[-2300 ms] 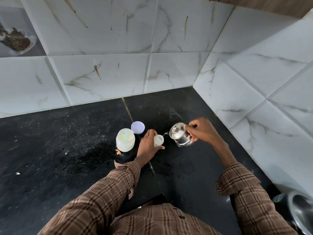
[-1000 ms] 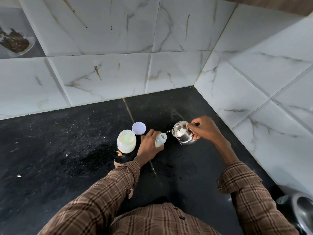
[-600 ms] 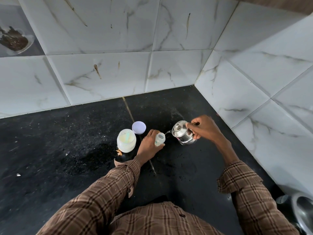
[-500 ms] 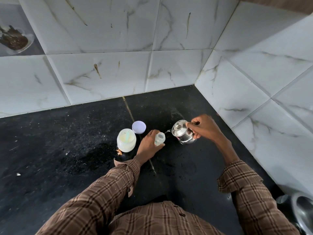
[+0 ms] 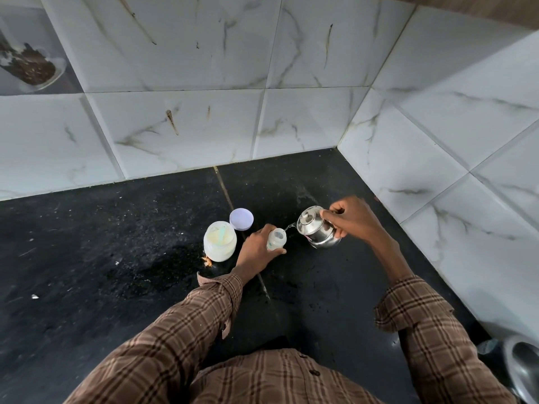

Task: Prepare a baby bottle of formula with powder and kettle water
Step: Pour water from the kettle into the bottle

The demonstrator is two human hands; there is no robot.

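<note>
A small translucent baby bottle [image 5: 277, 239] stands open-topped on the black counter [image 5: 102, 258], gripped by my left hand [image 5: 255, 252]. My right hand [image 5: 351, 218] holds a small steel kettle [image 5: 316, 231] by its handle, lifted and tilted left. A thin stream of water runs from its spout into the bottle's mouth. To the left stands an open white jar of formula powder [image 5: 219, 241] with a pale green scoop inside. Its white lid [image 5: 241, 219] lies flat just behind it.
White marble tiled walls meet in a corner behind and to the right of the kettle. A steel vessel [image 5: 523, 365] shows at the lower right edge. Crumbs and damp smears dot the counter left of the jar.
The kettle has lifted slightly and tipped further toward the bottle. My left hand has stayed on the bottle, which straightened after a brief tilt toward the spout.
</note>
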